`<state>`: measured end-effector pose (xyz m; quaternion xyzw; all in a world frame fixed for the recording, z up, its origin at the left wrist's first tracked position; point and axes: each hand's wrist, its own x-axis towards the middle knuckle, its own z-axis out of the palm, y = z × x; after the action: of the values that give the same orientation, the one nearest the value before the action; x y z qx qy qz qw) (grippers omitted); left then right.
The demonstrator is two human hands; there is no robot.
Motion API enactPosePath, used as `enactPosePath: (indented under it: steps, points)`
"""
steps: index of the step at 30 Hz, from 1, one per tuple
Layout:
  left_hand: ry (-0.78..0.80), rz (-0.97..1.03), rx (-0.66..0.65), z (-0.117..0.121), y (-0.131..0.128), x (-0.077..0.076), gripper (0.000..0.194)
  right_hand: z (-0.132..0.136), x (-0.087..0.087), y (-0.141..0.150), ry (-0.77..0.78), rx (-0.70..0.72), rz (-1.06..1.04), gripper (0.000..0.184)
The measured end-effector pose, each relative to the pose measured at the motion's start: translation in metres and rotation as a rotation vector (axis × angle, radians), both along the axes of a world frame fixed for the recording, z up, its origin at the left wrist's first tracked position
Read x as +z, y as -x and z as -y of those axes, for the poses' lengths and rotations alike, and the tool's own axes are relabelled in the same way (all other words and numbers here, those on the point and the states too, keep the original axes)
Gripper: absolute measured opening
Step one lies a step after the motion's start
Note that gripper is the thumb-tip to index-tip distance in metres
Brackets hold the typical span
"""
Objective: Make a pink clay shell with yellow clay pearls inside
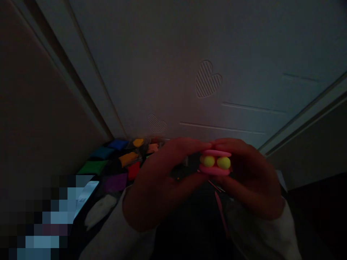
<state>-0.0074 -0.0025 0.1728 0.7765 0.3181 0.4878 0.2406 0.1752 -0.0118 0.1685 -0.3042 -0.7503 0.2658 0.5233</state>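
Note:
Between both hands I hold a small clay macaron [214, 170], raised above the dark work surface. It has two flat pink discs with yellow balls sandwiched between them. My left hand [165, 180] pinches its left edge, thumb below and fingers above. On the opposite edge, my right hand [251, 173] grips it the same way. The fingertips of the two hands nearly meet over the top disc. Beneath the hands lies a pink modelling knife [221, 213], with thin pink sticks [214, 186] close by.
Several clay packs lie at the left, among them a green pack [92, 167], a purple pack [115, 182] and a red pack [133, 170]. A white lump [100, 211] is near my left sleeve, beside a lit screen [86, 198]. A pale panel with embossed hearts [208, 80] stands behind.

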Motion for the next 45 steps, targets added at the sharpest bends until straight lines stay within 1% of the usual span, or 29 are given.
enactPosePath:
  steps: [4, 7, 10, 14, 17, 23, 31, 35, 39, 42, 45]
  points:
    - [-0.001, 0.022, 0.004, 0.0004, 0.0001, 0.0009, 0.041, -0.0002, 0.0002, -0.0012, 0.007, -0.007, 0.004, 0.052]
    - [-0.035, -0.016, 0.027, 0.0013, -0.0002, 0.0023, 0.041, 0.0004, -0.0005, -0.0003, 0.003, -0.022, -0.003, 0.051]
    - [-0.108, -0.029, 0.056, 0.0028, -0.0007, 0.0009, 0.047, 0.001, -0.0012, 0.0006, -0.022, -0.051, -0.011, 0.052]
    - [-0.148, 0.035, 0.053, 0.0031, -0.0004, -0.0047, 0.055, 0.0004, -0.0015, 0.0004, -0.079, -0.065, -0.006, 0.051]
    - [-0.17, 0.082, 0.061, 0.0013, 0.0003, -0.0071, 0.054, -0.0008, -0.0017, 0.0001, -0.128, -0.069, 0.007, 0.052]
    - [-0.198, 0.038, 0.04, 0.0004, 0.0018, -0.0041, 0.048, -0.0018, -0.0022, 0.0021, -0.159, -0.076, -0.003, 0.053]
    - [-0.175, 0.044, 0.015, 0.0012, 0.0002, -0.0013, 0.043, -0.0022, -0.0018, 0.0015, -0.141, -0.062, 0.046, 0.055]
    - [-0.163, 0.051, 0.0, 0.0006, 0.0011, -0.0025, 0.041, -0.0027, -0.0015, 0.0018, -0.15, -0.066, 0.054, 0.052]
    - [-0.156, 0.002, -0.025, -0.0001, 0.0019, -0.0027, 0.048, -0.0021, -0.0021, 0.0015, -0.135, -0.036, 0.053, 0.049]
    - [-0.191, -0.065, -0.018, -0.0013, 0.0017, -0.0019, 0.056, -0.0011, -0.0025, 0.0008, -0.128, -0.027, 0.018, 0.05]
    - [-0.23, -0.098, 0.008, -0.0028, 0.0013, -0.0013, 0.053, -0.0008, -0.0026, 0.0006, -0.105, -0.026, 0.005, 0.051]
